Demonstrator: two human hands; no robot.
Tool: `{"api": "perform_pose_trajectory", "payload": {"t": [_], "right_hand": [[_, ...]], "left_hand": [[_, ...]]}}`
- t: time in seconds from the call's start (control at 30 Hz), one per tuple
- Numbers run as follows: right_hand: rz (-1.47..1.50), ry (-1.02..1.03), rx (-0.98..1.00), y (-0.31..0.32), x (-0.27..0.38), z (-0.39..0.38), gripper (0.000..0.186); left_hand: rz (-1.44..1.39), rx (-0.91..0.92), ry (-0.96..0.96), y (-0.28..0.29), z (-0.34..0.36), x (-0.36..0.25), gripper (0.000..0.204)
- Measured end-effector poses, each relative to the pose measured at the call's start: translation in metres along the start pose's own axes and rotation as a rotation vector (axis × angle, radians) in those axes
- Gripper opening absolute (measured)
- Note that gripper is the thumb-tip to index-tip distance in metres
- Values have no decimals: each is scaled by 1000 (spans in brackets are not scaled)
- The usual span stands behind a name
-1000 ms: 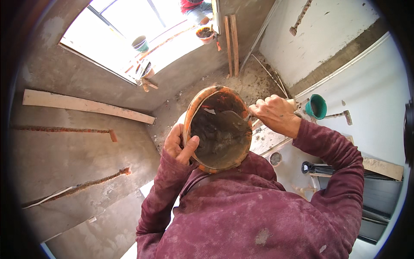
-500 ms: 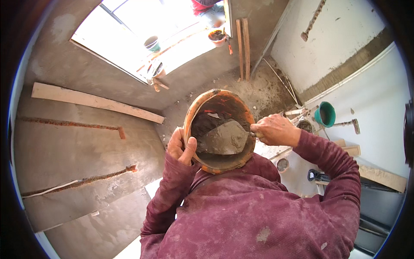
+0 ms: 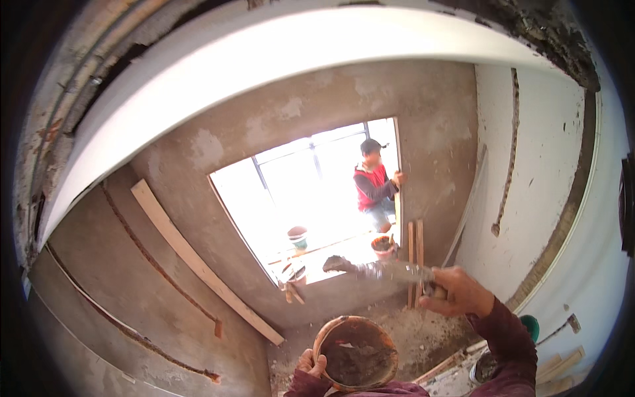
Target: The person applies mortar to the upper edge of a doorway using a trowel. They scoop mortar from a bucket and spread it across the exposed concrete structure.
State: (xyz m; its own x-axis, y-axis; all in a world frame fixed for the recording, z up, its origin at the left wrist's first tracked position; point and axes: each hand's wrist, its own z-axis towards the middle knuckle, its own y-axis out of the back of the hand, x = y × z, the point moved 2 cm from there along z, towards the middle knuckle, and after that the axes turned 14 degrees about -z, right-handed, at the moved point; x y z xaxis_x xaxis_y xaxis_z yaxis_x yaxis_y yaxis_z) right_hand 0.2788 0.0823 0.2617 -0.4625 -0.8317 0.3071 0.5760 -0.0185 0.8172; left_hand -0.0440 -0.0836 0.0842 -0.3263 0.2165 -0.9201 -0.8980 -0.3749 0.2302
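Note:
My left hand (image 3: pixel 309 364) grips the left side of an orange, mortar-crusted bucket (image 3: pixel 357 319) at the bottom centre, with dark grey mortar inside it. Above the bucket and to its right, my right hand (image 3: pixel 458 291) is closed round the handle of a trowel (image 3: pixel 397 270). The blade reaches leftward, held level in front of the window opening, with a lump of dark mortar at its far end; its outline is slightly blurred.
Another person (image 3: pixel 372 185) in a red vest crouches at the window's right jamb, near pails (image 3: pixel 297 238) on the sill. A long board (image 3: pixel 205 258) leans at the left wall; battens (image 3: pixel 416 258) stand right of the window. A green bucket (image 3: pixel 529 325) is lower right. A white band (image 3: pixel 278 46) crosses overhead.
The view has tilted up to the upper walls and window. My right hand has lifted the trowel out of the bucket; the bucket in my left hand now sits lower in view.

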Motion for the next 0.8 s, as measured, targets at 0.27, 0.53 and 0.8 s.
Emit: {"api": "perform_pose_trajectory", "payload": {"t": [0.27,0.53,0.8], "right_hand": [[239,377,-346,67,48,139,17],[617,232,-195,81,98,172,18],[429,231,-330,81,95,189,20]], "left_hand": [[598,-82,-607,-3,-9,4,7],[236,-172,-195,-3,-21,16,22],[178,-178,-71,7,-24,13,25]]}}
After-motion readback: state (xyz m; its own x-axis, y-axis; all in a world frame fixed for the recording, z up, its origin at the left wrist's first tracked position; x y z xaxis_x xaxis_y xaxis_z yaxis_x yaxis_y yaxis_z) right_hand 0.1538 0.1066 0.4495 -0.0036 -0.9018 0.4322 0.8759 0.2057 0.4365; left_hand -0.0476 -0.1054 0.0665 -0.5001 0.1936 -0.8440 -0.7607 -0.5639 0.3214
